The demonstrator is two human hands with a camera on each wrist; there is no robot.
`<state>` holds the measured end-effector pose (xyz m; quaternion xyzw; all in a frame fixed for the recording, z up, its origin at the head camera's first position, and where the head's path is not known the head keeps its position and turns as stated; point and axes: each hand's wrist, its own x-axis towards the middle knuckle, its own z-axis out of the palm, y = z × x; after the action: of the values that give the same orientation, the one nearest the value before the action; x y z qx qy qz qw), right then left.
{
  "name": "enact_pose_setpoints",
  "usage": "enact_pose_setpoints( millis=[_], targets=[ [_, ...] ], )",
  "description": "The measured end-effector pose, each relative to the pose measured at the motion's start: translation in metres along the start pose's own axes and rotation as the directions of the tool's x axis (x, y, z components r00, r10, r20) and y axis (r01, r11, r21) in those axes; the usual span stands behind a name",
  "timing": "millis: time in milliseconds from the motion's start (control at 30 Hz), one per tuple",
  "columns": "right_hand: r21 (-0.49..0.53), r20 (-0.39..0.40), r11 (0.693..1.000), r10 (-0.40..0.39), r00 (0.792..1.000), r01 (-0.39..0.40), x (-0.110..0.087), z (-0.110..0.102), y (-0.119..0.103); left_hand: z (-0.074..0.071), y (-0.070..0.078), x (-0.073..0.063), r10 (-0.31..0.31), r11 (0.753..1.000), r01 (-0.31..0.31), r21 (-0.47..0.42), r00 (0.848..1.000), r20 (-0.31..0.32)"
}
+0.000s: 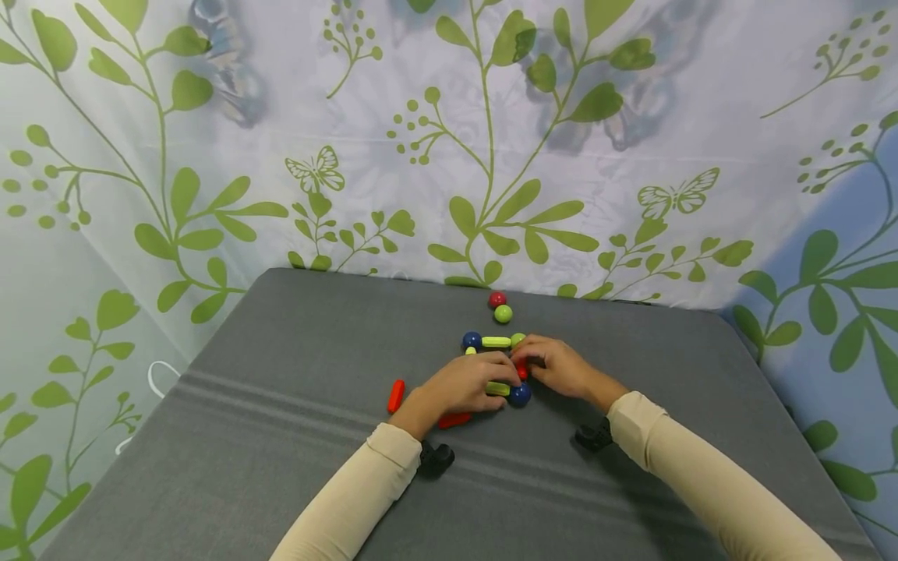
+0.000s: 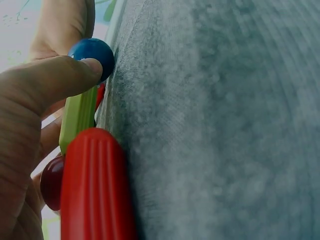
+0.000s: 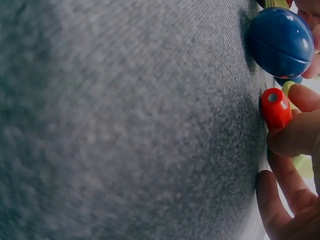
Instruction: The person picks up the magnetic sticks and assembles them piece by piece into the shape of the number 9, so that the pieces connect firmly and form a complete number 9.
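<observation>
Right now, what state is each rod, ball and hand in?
Left hand, pinching near blue ball
Right hand, pinching held red rod
Held red rod, visible end bare
Near blue ball, against near lime rod
Far lime rod, between far blue ball and middle green ball
Side lime piece, mostly hidden
Left red rod, lying unheld
Nearest red rod, lying, partly hidden
Rear red ball, unheld
Rear green ball, unheld

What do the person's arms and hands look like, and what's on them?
The left sleeve and right sleeve are long, plain and cream-coloured, with cuffs that look turned back. The left hand and right hand wear no gloves. A small black gadget shows by each wrist.
</observation>
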<state>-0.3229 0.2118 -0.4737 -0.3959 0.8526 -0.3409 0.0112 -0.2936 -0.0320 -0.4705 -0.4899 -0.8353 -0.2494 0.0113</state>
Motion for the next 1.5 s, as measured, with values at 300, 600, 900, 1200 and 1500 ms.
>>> enact_pose_setpoints(
  millis=[300,600,900,1200,1500],
  targets=[
    [-0.048,0.025,0.999,-0.023,0.999,0.024,0.0002,-0.0008,0.0001,0.0005,0.0043,0.0037,0.03,0.999,-0.031,0.014,0.999,0.024],
    [-0.067,0.032,0.997,-0.047,0.998,0.049,0.0005,0.0012,0.0024,0.0041,0.003,0.0067,0.039,0.999,-0.04,0.026,0.998,0.053],
    [-0.065,-0.002,0.997,-0.037,0.999,0.037,-0.0013,0.002,-0.0003,0.0054,0.0012,0.0044,0.016,1.0,-0.017,0.024,1.0,0.026],
    [-0.048,-0.023,0.998,-0.028,0.999,0.027,-0.0008,0.0028,-0.0036,0.0037,0.0,0.0044,0.018,0.996,-0.022,-0.091,0.999,-0.04],
    [-0.058,-0.033,0.998,-0.039,0.999,0.037,-0.0008,0.0044,-0.0012,-0.0025,0.004,0.0091,-0.028,0.959,0.004,-0.285,0.996,-0.083]
  ],
)
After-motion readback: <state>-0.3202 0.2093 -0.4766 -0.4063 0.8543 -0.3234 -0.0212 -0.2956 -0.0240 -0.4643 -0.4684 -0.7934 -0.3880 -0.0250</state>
